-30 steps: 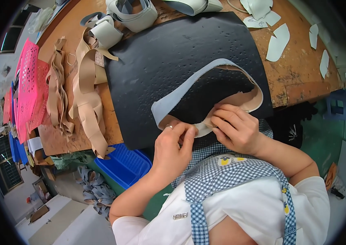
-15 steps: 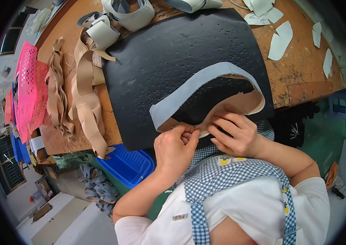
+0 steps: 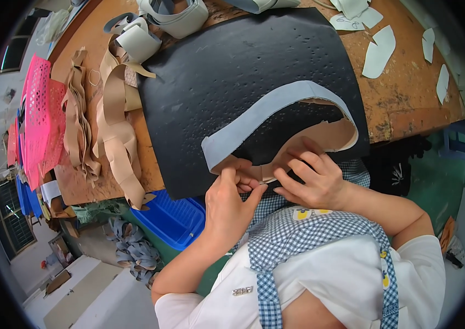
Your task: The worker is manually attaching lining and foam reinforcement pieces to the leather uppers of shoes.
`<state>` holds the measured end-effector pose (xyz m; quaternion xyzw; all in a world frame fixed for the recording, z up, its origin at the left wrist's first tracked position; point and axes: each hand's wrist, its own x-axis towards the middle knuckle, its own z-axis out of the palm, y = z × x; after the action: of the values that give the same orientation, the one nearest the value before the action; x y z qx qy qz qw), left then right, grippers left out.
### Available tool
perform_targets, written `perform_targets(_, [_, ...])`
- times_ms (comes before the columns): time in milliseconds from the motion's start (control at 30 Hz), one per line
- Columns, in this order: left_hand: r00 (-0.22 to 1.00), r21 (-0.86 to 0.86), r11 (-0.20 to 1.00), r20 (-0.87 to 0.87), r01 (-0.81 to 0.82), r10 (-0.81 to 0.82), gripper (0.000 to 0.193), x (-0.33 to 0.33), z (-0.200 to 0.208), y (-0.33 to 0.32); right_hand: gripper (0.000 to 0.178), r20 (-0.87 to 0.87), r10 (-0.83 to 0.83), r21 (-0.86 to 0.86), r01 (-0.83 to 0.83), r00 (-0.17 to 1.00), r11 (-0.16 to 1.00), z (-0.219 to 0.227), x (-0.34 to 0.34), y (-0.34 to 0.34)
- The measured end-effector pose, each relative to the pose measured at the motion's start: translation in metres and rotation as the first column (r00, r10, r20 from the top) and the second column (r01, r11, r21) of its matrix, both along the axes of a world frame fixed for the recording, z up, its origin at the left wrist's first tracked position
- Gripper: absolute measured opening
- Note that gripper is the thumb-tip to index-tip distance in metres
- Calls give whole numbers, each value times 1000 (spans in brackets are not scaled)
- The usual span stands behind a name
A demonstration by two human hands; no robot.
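Note:
A looped leather strip (image 3: 276,109), pale blue-grey on one face and tan on the other, stands on edge on a black board (image 3: 205,88). Its near part curves toward me, where both hands meet. My left hand (image 3: 230,200) has its fingers curled behind the strip's near edge, the thumb pointing to the right along it. Just to the right, my right hand (image 3: 316,178) grips the same edge, with bent fingers over the tan face. The fingers partly cover the stretch of strip between the hands.
Tan leather strips (image 3: 117,142) lie left of the board. Rolled grey-white strips (image 3: 140,44) stand at its far edge. White cut pieces (image 3: 379,53) lie at the right. A pink perforated basket (image 3: 38,115) stands at the left, a blue basket (image 3: 172,222) below the table edge.
My left thumb has straightened away from the curled fingers, which have shifted slightly left along the edge. The right hand has barely moved, and the loop keeps nearly the same shape.

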<state>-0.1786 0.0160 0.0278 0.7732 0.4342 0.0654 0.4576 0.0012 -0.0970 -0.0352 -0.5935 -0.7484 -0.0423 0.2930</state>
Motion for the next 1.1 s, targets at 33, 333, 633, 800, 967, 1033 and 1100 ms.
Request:
perform_targets(33, [1000, 0, 1000, 0, -2, 2, 44, -1, 0, 0, 41, 3, -9, -16, 9, 1000, 1000, -1, -1, -1])
perform_targets(333, [1000, -8, 1000, 19, 18, -18, 43, -6, -4, 3, 50, 80, 21, -69, -15, 997, 998, -1, -8, -2])
perform_targets(633, [941, 355, 890, 75, 285, -331, 47, -21, -17, 2, 38, 82, 142, -7, -141, 986, 990, 0, 10, -5])
perform_targets(800, [875, 663, 632, -74, 401, -478, 55, -32, -27, -7, 34, 41, 158, -8, -158, 987, 987, 20, 16, 4])
perform_targets(967, [830, 746, 460, -220, 482, -512, 51, -29, -22, -2, 33, 5, 165, -4, -165, 986, 986, 18, 24, 12])
perform_targets(1033, [831, 746, 464, -211, 477, -515, 50, -27, -19, 0, 37, 39, 141, -12, -141, 989, 990, 17, 38, 5])
perform_targets(1100, [824, 691, 520, -197, 501, -531, 48, -24, -16, 5, 37, 50, 94, -27, -92, 994, 995, 19, 48, -4])
